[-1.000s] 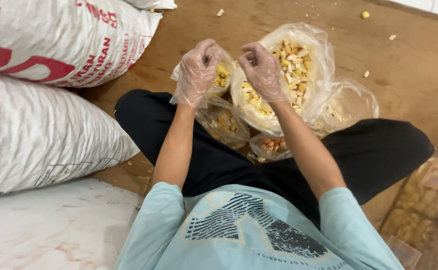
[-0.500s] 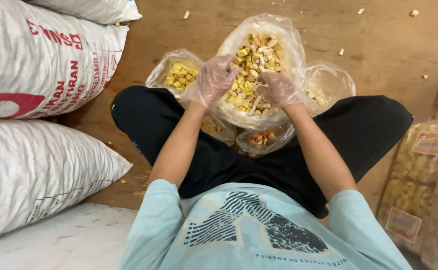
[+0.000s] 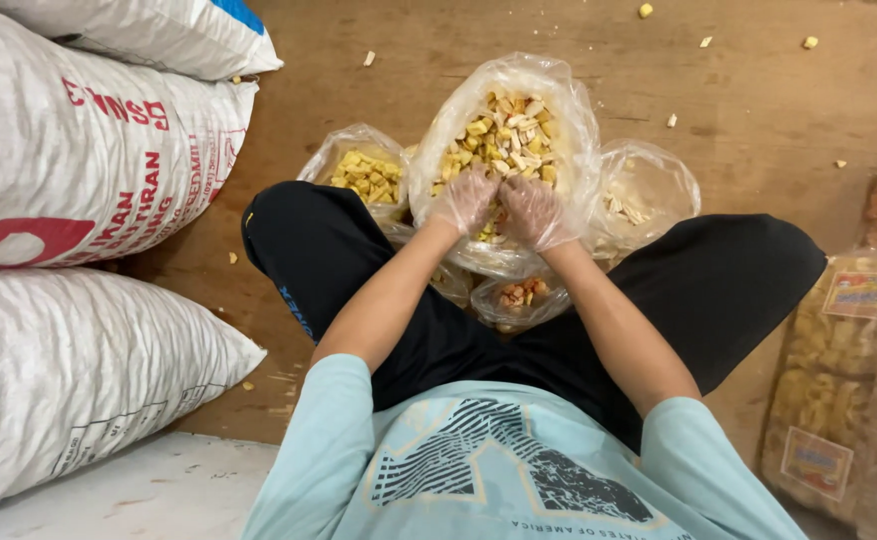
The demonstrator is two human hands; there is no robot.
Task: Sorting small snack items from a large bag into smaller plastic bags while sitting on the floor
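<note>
A large clear plastic bag (image 3: 569, 110) of yellow and pale snack pieces stands open between my crossed legs. My left hand (image 3: 467, 200) and my right hand (image 3: 533, 212), both in thin clear plastic gloves, are side by side inside the bag's near part, resting on the pieces with fingers curled. Whether either hand grips any pieces is not visible. A smaller open bag of yellow pieces (image 3: 361, 172) sits to the left, another clear bag (image 3: 649, 200) to the right, and a small bag of orange pieces (image 3: 521, 298) lies just under my wrists.
Big white woven sacks (image 3: 69, 160) are stacked along the left, one more sack (image 3: 79, 380) below them. Sealed labelled snack packs (image 3: 839, 390) lie at the right. Crumbs are scattered over the brown wooden floor (image 3: 759, 90). A white slab (image 3: 129, 490) is at the lower left.
Both hands have come down from the bag's rim into the snack pieces and drawn together. The view has shifted, so the bags sit more central.
</note>
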